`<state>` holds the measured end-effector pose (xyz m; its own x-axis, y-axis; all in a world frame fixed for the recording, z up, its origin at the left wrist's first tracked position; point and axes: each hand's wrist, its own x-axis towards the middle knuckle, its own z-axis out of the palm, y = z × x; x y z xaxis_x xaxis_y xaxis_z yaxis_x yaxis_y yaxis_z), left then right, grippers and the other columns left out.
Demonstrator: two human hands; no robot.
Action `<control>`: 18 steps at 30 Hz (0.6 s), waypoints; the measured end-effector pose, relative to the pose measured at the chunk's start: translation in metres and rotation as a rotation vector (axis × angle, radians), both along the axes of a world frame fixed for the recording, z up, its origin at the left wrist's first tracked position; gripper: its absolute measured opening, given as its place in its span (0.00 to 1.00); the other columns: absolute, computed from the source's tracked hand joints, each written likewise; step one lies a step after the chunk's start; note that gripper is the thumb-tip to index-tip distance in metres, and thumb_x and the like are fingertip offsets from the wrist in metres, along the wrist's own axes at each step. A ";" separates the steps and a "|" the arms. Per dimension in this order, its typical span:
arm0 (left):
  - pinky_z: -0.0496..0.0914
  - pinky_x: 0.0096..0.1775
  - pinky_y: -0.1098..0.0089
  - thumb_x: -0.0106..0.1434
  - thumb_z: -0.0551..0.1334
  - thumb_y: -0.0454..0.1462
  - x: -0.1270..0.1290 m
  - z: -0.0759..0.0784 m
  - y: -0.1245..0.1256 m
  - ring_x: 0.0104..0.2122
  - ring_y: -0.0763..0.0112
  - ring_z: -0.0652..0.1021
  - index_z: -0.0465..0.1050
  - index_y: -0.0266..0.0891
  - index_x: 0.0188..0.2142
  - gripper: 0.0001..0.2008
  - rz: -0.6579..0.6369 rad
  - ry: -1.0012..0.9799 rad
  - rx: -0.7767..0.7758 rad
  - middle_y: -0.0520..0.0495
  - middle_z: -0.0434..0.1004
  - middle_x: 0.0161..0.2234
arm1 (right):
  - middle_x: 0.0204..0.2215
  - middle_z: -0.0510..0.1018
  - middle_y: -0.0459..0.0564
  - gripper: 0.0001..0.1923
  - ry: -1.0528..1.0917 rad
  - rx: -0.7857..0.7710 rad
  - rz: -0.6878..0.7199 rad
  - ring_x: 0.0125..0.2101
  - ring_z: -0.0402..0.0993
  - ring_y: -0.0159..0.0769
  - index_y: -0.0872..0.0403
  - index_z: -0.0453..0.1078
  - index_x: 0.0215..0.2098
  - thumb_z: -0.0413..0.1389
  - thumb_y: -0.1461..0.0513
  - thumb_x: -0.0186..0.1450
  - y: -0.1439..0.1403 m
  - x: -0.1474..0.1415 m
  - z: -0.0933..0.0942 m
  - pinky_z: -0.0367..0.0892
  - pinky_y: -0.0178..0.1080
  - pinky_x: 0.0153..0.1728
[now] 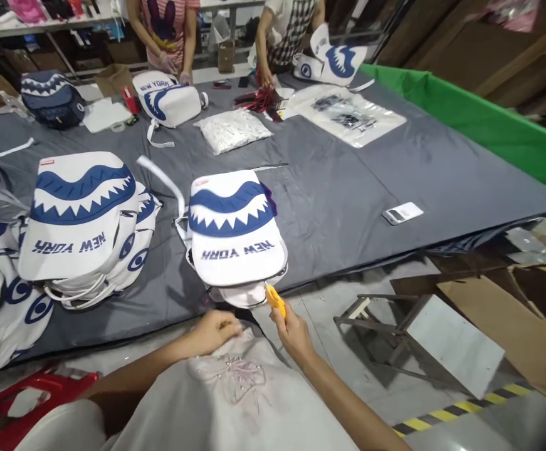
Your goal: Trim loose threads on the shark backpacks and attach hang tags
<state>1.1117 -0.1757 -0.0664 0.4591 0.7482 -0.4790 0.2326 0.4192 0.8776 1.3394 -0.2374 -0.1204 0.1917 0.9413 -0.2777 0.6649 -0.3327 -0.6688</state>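
The white and blue backpack [236, 235] lay flat at the near edge of the grey table [348, 188], with its lower end hanging a little over the edge. Its long side ran away from the person, and the words on it read upside down from where the person sat. It lay straight ahead of both hands and just above them.

The right hand [292, 329] was nearer to it. That hand was closed around a small yellow tool [275, 299], and the tip of the tool was touching or almost touching the bag's bottom rim. The left hand [214, 331] was curled shut just below the bag, pinching something too small to make out.

A pile of the same backpacks [82, 219] sat to the left. A white phone [402, 213] lay to the right.
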 end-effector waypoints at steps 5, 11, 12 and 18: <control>0.50 0.67 0.45 0.44 0.72 0.32 -0.013 -0.009 0.049 0.66 0.44 0.62 0.73 0.44 0.58 0.38 -0.084 0.388 0.674 0.39 0.66 0.64 | 0.31 0.81 0.52 0.26 0.099 -0.067 -0.016 0.32 0.78 0.42 0.55 0.68 0.48 0.37 0.47 0.72 0.002 -0.007 -0.013 0.68 0.39 0.36; 0.72 0.48 0.62 0.61 0.60 0.35 0.006 0.020 0.137 0.44 0.57 0.81 0.80 0.43 0.45 0.14 0.116 0.533 0.861 0.43 0.84 0.42 | 0.20 0.73 0.47 0.26 0.114 0.131 -0.154 0.21 0.70 0.37 0.50 0.62 0.32 0.37 0.42 0.70 -0.035 0.005 -0.014 0.66 0.38 0.27; 0.72 0.45 0.64 0.63 0.60 0.37 0.008 0.030 0.148 0.42 0.58 0.82 0.81 0.42 0.44 0.13 0.142 0.525 0.928 0.44 0.84 0.40 | 0.20 0.72 0.47 0.26 0.101 0.178 -0.174 0.21 0.70 0.37 0.50 0.62 0.31 0.37 0.41 0.70 -0.040 0.006 -0.011 0.66 0.38 0.27; 0.70 0.30 0.70 0.58 0.56 0.32 0.047 0.052 0.159 0.29 0.67 0.81 0.79 0.39 0.33 0.11 -0.124 0.284 1.420 0.47 0.83 0.30 | 0.24 0.76 0.50 0.23 -0.153 -0.035 -0.072 0.25 0.75 0.40 0.56 0.68 0.47 0.39 0.51 0.73 0.022 0.008 0.024 0.64 0.37 0.26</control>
